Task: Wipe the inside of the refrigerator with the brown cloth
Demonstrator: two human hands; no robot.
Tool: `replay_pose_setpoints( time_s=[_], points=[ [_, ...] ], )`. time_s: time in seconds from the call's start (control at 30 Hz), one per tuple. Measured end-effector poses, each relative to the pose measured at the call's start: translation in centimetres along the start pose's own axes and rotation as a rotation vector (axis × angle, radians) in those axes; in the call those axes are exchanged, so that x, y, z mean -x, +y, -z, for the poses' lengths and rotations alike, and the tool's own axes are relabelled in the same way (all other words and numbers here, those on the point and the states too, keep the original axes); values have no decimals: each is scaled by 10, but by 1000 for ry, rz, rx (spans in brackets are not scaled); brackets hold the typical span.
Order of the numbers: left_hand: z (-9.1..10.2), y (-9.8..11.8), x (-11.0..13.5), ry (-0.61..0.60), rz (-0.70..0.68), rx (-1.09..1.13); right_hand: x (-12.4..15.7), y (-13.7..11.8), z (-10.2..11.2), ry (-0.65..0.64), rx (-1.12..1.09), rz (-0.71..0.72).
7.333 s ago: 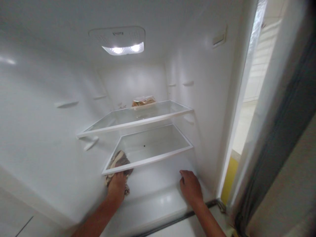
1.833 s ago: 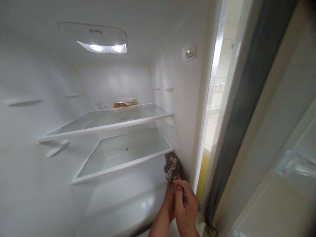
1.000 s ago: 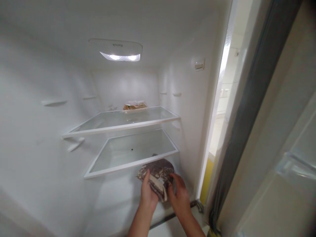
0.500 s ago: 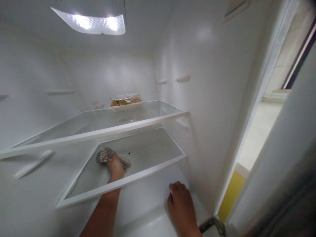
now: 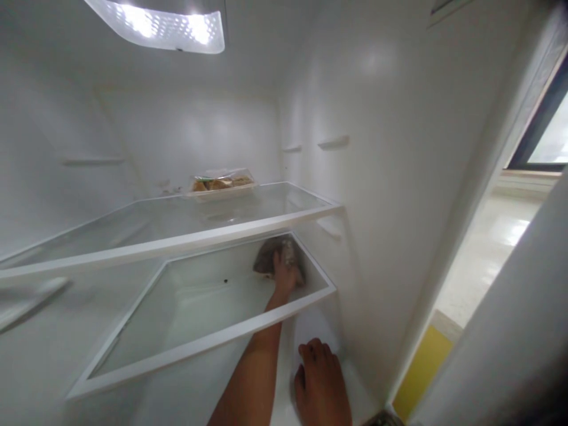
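My left hand is shut on a crumpled, greyish patterned cloth. It is beneath the lower glass shelf, visible through the pane, near the right rear corner; my forearm passes under the shelf's white front rim. Parts of the cloth spread out on both sides of the fingers. My right hand rests palm down on the white refrigerator interior at lower right, below the shelf's corner. Its fingers bend loosely with the thumb apart, and I see nothing in it.
On the upper glass shelf lies a clear-wrapped pack of brownish food. A lit lamp panel is overhead. Support ribs stick out from the side walls. The open door stands at right, with bright floor beyond.
My left hand has swept the cloth from the left side to the right rear corner beneath the lower shelf. My right hand has barely moved. The camera view has shifted slightly.
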State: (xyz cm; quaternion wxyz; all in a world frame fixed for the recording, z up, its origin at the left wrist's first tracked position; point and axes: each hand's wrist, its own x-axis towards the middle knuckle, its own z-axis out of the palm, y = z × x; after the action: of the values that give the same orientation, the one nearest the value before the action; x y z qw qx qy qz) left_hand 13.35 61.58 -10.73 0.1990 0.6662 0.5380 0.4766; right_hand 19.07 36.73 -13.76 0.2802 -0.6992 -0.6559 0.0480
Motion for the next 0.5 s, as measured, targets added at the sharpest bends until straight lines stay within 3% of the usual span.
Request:
replay_pose_setpoints(
  time_s=[0.07,0.13,0.3,0.5],
  points=[
    [-11,7,3,-87,-62,-88,0,1,-2,7,-2,-4],
    [-4,5,5,-167,-127,-192,0,1,-3,16,2,-5],
    [51,-14,10,-285,-237,-478,0,1,-4,24,28,10],
    [112,-29,28,-188,-214,-718,0,5,1,6,27,57]
  ],
)
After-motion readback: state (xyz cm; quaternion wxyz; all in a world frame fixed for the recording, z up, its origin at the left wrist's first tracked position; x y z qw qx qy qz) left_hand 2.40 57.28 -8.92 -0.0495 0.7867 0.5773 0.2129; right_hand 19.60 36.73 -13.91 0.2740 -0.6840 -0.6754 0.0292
